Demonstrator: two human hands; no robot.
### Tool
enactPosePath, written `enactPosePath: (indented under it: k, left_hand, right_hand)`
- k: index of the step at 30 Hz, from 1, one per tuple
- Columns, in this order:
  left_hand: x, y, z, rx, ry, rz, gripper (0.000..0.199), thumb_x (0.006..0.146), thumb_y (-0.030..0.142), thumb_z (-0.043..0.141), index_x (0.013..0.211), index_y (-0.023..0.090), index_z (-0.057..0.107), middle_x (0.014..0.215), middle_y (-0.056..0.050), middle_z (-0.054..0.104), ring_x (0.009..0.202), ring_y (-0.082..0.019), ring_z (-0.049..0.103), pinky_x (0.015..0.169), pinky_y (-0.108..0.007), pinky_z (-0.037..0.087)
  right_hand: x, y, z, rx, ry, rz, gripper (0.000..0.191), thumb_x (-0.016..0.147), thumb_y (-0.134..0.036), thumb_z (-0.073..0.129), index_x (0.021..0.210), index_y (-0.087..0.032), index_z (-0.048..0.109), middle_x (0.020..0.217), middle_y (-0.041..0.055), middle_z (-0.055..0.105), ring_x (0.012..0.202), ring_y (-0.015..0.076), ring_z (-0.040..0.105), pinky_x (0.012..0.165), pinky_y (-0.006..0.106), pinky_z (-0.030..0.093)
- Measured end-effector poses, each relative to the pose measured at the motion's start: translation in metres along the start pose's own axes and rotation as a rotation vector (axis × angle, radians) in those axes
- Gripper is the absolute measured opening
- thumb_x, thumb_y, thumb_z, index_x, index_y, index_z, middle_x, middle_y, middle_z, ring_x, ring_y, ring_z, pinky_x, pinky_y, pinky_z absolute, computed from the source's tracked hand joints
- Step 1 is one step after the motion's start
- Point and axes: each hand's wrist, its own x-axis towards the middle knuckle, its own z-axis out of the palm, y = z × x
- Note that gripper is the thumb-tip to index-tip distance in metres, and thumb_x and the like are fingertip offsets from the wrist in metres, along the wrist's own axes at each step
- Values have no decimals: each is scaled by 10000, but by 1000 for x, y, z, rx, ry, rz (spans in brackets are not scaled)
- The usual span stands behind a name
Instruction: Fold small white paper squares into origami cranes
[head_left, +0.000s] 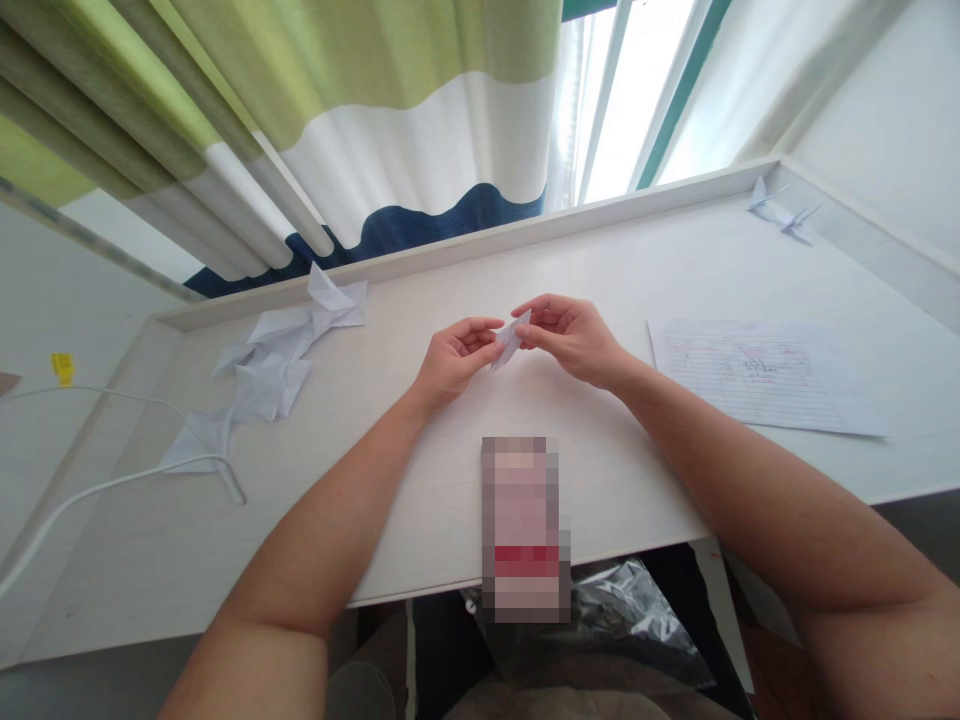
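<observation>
A small piece of folded white paper [511, 343] is held up just above the middle of the desk. My left hand [463, 358] pinches its lower left edge between thumb and fingers. On the other side, my right hand [566, 333] grips its upper right part the same way. The paper stands tilted, and its folds are too small to make out fully. Nearest to my left hand, several folded white paper pieces [274, 370] lie in a loose heap on the left of the desk.
A printed, lined sheet [765, 375] lies right of my forearm. Folded paper figures [784, 212] sit in the far right corner. A blurred-out object [525, 520] lies at the front edge. A white cable [112, 490] crosses the left side. Curtains [420, 130] hang behind the raised rim.
</observation>
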Motion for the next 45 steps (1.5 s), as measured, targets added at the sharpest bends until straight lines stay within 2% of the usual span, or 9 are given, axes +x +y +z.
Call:
enactPosePath:
  k: [5,9,16,20,27,42,45]
  left_hand:
    - [-3,2,4,-162,-68,-148,424,779,390,989,1103,202,790,1005,-54,826,938,-196,792,884,-375,662]
    - [-5,1,6,-193,-115,-196,389,832,378,956,1124,203,769,1088,-86,836,1032,-230,806,947,-416,666]
    - [-6,3,6,-256,-80,-206,451,815,381,978,1110,256,660,1051,-16,825,953,-198,816,952,-402,634]
    - [-5,2,6,-260,-98,-208,475,795,411,990,1080,261,642,1009,0,818,935,-187,801,937,-378,617]
    - [-3,-1,2,-201,-126,-185,448,799,462,978,1030,263,649,942,-5,796,795,-153,729,813,-350,600]
    - [-4,0,4,-201,-133,-169,435,776,450,991,1028,273,684,962,-15,807,863,-171,741,828,-360,614]
    - [-5,0,5,-210,-133,-176,448,788,421,988,1097,278,697,978,-10,806,860,-164,749,863,-366,617]
  right_hand:
    - [-1,-4,3,32,12,29,478,852,-619,875,1097,-226,757,814,7,737,769,175,684,810,394,607]
    - [-2,-1,0,79,4,54,465,844,-549,895,1162,-235,766,812,-6,730,762,173,680,818,393,606]
    - [-3,-2,-1,199,-32,63,381,789,-326,920,1125,-223,771,910,15,785,786,201,762,876,453,641]
    - [-4,-2,-1,179,-42,53,371,794,-342,939,1112,-227,784,922,25,792,809,210,776,876,456,650]
    - [-3,0,-2,180,-30,69,350,767,-376,965,1043,-240,798,942,32,825,860,203,783,926,440,637]
    - [-3,-2,0,177,-36,53,359,757,-429,978,1007,-242,799,922,23,804,873,207,765,897,438,653]
    - [-3,-2,1,156,-41,47,362,770,-432,970,1026,-241,800,932,23,799,868,202,760,891,431,650]
